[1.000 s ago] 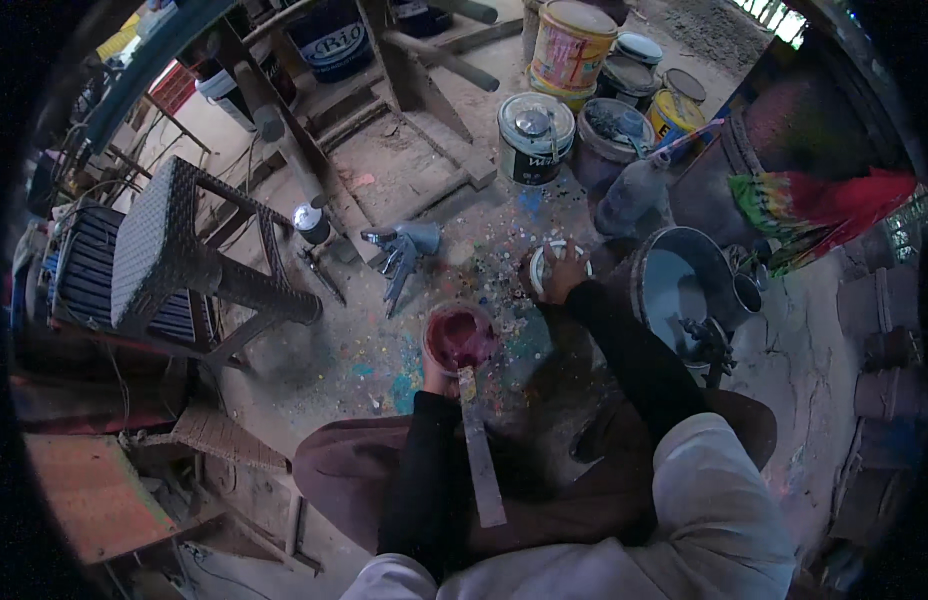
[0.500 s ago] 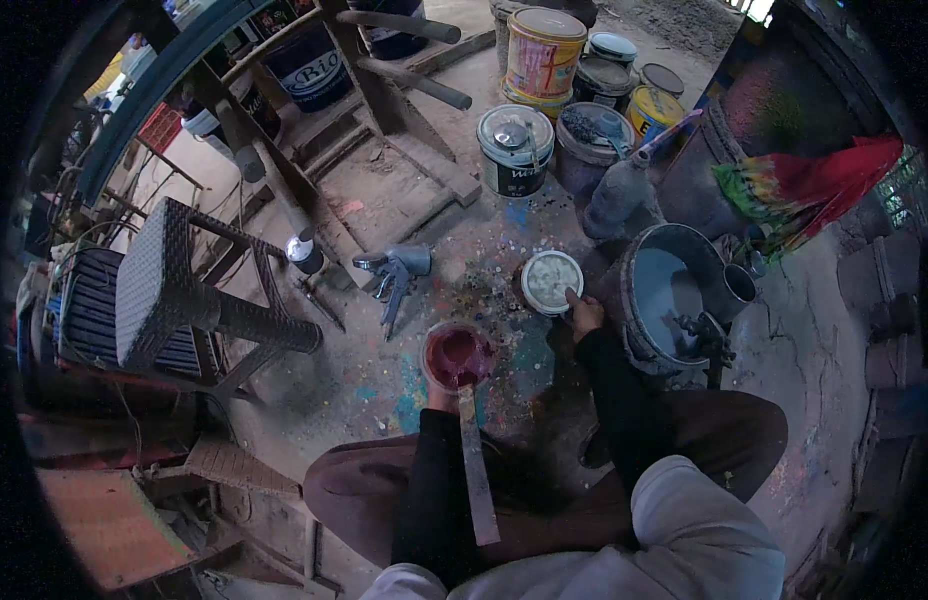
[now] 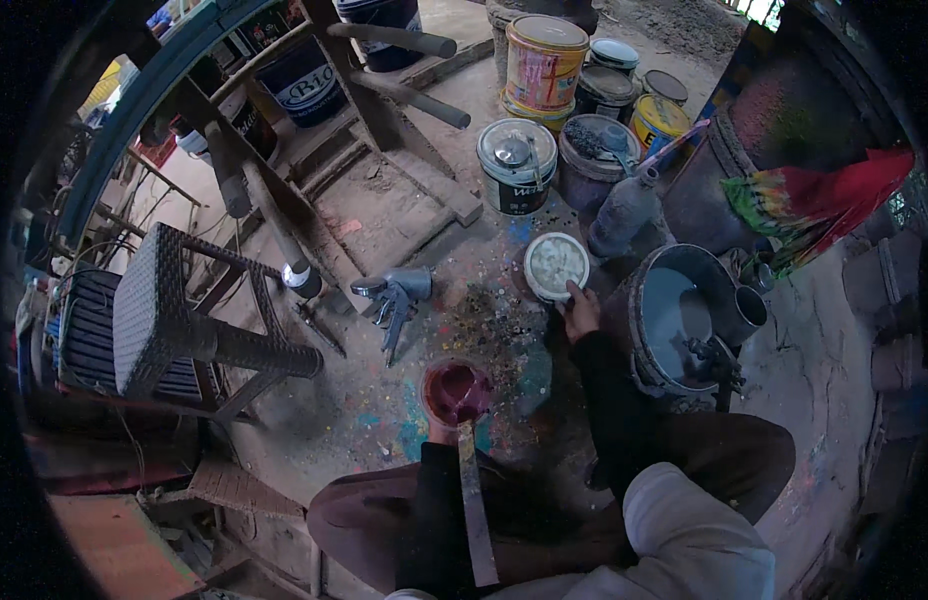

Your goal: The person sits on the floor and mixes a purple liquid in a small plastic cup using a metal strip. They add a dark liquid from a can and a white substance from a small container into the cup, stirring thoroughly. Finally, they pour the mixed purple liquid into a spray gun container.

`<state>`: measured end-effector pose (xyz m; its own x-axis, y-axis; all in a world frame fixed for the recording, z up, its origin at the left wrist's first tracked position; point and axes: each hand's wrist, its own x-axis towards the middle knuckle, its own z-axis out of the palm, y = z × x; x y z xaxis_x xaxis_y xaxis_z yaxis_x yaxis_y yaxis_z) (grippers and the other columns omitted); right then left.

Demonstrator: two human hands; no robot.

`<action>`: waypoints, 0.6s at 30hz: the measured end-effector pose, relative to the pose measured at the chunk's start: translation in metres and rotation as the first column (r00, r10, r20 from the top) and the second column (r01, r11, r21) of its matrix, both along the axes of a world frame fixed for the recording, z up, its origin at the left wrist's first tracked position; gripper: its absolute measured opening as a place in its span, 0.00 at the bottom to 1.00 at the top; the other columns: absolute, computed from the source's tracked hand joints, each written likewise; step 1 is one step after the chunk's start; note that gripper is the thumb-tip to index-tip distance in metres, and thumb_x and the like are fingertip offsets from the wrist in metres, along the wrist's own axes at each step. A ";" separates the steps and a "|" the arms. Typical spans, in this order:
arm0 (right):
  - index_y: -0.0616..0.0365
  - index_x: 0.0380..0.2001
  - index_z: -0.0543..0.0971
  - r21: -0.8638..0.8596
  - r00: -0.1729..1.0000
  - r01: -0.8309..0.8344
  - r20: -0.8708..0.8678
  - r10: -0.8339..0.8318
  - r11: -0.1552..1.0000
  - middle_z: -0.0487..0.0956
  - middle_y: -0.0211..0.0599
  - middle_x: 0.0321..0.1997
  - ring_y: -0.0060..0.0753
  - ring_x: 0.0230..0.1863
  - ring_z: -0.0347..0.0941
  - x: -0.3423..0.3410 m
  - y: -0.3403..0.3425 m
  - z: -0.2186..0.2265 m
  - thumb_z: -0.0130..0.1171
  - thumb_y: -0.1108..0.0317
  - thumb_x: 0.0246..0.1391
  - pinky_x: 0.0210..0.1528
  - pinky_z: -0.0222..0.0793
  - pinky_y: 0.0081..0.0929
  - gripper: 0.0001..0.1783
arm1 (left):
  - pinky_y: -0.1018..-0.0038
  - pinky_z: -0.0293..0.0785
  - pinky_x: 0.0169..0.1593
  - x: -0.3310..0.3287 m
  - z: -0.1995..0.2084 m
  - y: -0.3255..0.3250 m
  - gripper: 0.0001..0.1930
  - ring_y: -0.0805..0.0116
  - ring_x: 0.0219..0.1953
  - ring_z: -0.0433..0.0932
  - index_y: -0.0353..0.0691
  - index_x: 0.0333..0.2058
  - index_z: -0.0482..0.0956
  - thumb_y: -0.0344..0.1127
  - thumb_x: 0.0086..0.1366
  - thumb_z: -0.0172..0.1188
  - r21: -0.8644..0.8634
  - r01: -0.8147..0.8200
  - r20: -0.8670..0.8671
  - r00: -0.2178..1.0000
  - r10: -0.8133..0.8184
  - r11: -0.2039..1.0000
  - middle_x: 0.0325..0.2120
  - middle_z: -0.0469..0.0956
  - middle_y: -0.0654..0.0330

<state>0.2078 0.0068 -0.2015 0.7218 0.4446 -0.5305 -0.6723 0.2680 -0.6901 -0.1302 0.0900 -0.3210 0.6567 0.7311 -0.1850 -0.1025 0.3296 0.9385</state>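
In my left hand (image 3: 442,434) is a round cup of dark red paint (image 3: 456,390), with the fingers mostly hidden beneath it. A long flat stirring stick (image 3: 476,510) leans out of the cup towards my lap, its far end in the paint. My right hand (image 3: 582,312) grips the near edge of a small round can with a whitish top (image 3: 557,266), thumb over the rim. Whether that top is a lid or paint, I cannot tell. Beyond the cup, a grey spray gun (image 3: 394,302) lies on the paint-spattered floor.
At my right stands a large bucket of grey liquid (image 3: 674,320), with a dusty bottle (image 3: 626,212) behind it. Several paint buckets (image 3: 517,165) are grouped ahead. On the left are a woven stool (image 3: 159,310) and a wooden frame (image 3: 404,160). A colourful cloth (image 3: 824,205) hangs at right.
The view has shifted, so the floor things sit slightly lower. My right hand has moved the whitish-topped can a little farther from me. The left hand still holds the cup.
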 end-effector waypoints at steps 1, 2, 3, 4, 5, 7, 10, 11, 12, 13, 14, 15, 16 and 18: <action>0.52 0.42 0.69 0.029 1.000 0.020 0.000 -0.020 0.999 0.72 0.30 0.41 0.27 0.41 0.67 0.009 0.016 0.002 0.57 0.68 0.50 0.40 0.65 0.31 0.15 | 0.53 0.73 0.43 -0.003 0.000 -0.002 0.36 0.37 0.47 0.66 0.35 0.54 0.61 0.61 0.58 0.45 -0.201 -0.038 0.078 0.995 0.054 0.979 0.54 0.57 0.37; 0.52 0.43 0.69 0.049 0.998 0.055 0.004 -0.055 0.997 0.72 0.30 0.41 0.27 0.42 0.67 0.023 0.026 0.001 0.57 0.68 0.50 0.40 0.65 0.31 0.16 | 0.55 0.72 0.44 0.005 0.008 -0.005 0.33 0.41 0.47 0.67 0.36 0.52 0.62 0.58 0.58 0.45 -0.348 -0.038 0.130 0.988 0.089 0.937 0.52 0.59 0.40; 0.52 0.44 0.69 0.029 0.992 0.122 -0.007 -0.122 0.992 0.71 0.30 0.41 0.27 0.42 0.66 0.039 0.036 -0.002 0.57 0.68 0.50 0.40 0.65 0.31 0.16 | 0.57 0.71 0.46 0.014 0.018 -0.008 0.29 0.45 0.47 0.68 0.36 0.50 0.63 0.55 0.58 0.46 -0.488 -0.034 0.172 0.976 0.135 0.872 0.51 0.61 0.43; 0.52 0.44 0.68 0.010 0.983 0.184 -0.022 -0.184 0.983 0.70 0.30 0.42 0.27 0.43 0.66 0.052 0.046 -0.007 0.57 0.68 0.50 0.40 0.65 0.31 0.17 | 0.61 0.70 0.47 0.022 0.031 -0.011 0.23 0.53 0.45 0.70 0.37 0.47 0.67 0.48 0.60 0.47 -0.566 -0.031 0.189 0.968 0.167 0.824 0.46 0.67 0.49; 0.52 0.45 0.68 0.101 0.984 0.174 0.004 -0.176 0.979 0.70 0.31 0.40 0.28 0.42 0.66 0.054 0.060 -0.003 0.57 0.68 0.50 0.40 0.66 0.32 0.18 | 0.61 0.69 0.48 0.021 0.033 -0.009 0.23 0.53 0.46 0.70 0.37 0.47 0.67 0.49 0.60 0.47 -0.511 -0.046 0.143 0.980 0.137 0.858 0.45 0.68 0.49; 0.53 0.45 0.68 0.140 0.974 0.225 -0.011 -0.226 0.964 0.70 0.32 0.41 0.30 0.41 0.67 0.056 0.096 -0.001 0.57 0.69 0.49 0.40 0.66 0.32 0.18 | 0.57 0.68 0.49 0.002 0.019 -0.005 0.30 0.46 0.47 0.68 0.35 0.50 0.64 0.55 0.58 0.45 -0.242 -0.054 -0.035 0.998 0.047 0.969 0.48 0.66 0.44; 0.54 0.44 0.68 0.064 0.899 0.438 -0.050 -0.435 0.897 0.71 0.35 0.42 0.33 0.40 0.69 0.085 0.116 -0.014 0.58 0.70 0.49 0.36 0.68 0.31 0.18 | 0.53 0.68 0.49 0.022 0.025 0.000 0.37 0.40 0.48 0.66 0.33 0.53 0.61 0.62 0.57 0.43 -0.277 0.009 0.007 1.000 -0.008 0.961 0.51 0.63 0.38; 0.55 0.44 0.68 0.018 0.881 0.472 -0.058 -0.470 0.881 0.71 0.36 0.42 0.34 0.39 0.70 0.089 0.118 -0.020 0.58 0.70 0.49 0.35 0.68 0.30 0.18 | 0.54 0.69 0.48 0.028 0.041 -0.004 0.37 0.40 0.48 0.66 0.33 0.53 0.61 0.61 0.58 0.43 -0.392 0.011 0.088 0.996 0.026 0.920 0.50 0.63 0.38; 0.55 0.44 0.68 -0.030 0.860 0.505 -0.063 -0.506 0.862 0.71 0.36 0.42 0.34 0.39 0.70 0.093 0.118 -0.024 0.58 0.70 0.49 0.34 0.68 0.29 0.18 | 0.54 0.69 0.48 0.034 0.061 -0.009 0.37 0.40 0.48 0.66 0.33 0.53 0.61 0.61 0.58 0.43 -0.503 0.024 0.164 0.984 0.068 0.864 0.50 0.64 0.38; 0.56 0.45 0.66 -0.026 0.870 0.487 -0.076 -0.488 0.873 0.70 0.36 0.44 0.33 0.39 0.70 0.093 0.119 -0.026 0.58 0.70 0.49 0.34 0.68 0.30 0.20 | 0.54 0.69 0.48 0.039 0.081 -0.014 0.37 0.40 0.48 0.66 0.33 0.53 0.61 0.61 0.58 0.43 -0.605 0.046 0.230 0.966 0.120 0.795 0.49 0.64 0.38; 0.56 0.47 0.64 -0.018 0.883 0.461 -0.093 -0.461 0.887 0.69 0.35 0.46 0.32 0.39 0.69 0.089 0.122 -0.025 0.57 0.69 0.50 0.35 0.68 0.31 0.21 | 0.55 0.70 0.48 0.038 0.095 -0.020 0.37 0.41 0.48 0.66 0.32 0.53 0.61 0.61 0.58 0.43 -0.694 0.069 0.286 0.940 0.187 0.717 0.49 0.65 0.38; 0.56 0.48 0.62 -0.010 0.893 0.439 -0.107 -0.437 0.899 0.68 0.35 0.47 0.30 0.39 0.69 0.087 0.122 -0.024 0.56 0.69 0.50 0.35 0.68 0.31 0.22 | 0.55 0.70 0.47 0.038 0.103 -0.023 0.37 0.41 0.48 0.67 0.32 0.53 0.61 0.61 0.58 0.43 -0.769 0.106 0.334 0.907 0.255 0.630 0.49 0.65 0.38; 0.57 0.47 0.64 0.022 0.930 0.361 -0.089 -0.357 0.933 0.69 0.34 0.45 0.29 0.38 0.69 0.085 0.118 -0.024 0.57 0.68 0.50 0.35 0.68 0.31 0.21 | 0.56 0.71 0.46 0.032 0.088 -0.024 0.37 0.42 0.47 0.67 0.32 0.53 0.61 0.61 0.58 0.43 -0.657 0.053 0.291 0.938 0.188 0.752 0.49 0.65 0.39; 0.57 0.44 0.67 0.079 0.979 0.201 -0.038 -0.198 0.976 0.71 0.33 0.39 0.28 0.36 0.68 0.082 0.104 -0.024 0.57 0.67 0.51 0.35 0.69 0.29 0.18 | 0.59 0.73 0.44 0.026 0.068 -0.025 0.37 0.45 0.46 0.69 0.32 0.54 0.60 0.60 0.58 0.43 -0.501 0.048 0.253 0.963 0.093 0.864 0.48 0.65 0.39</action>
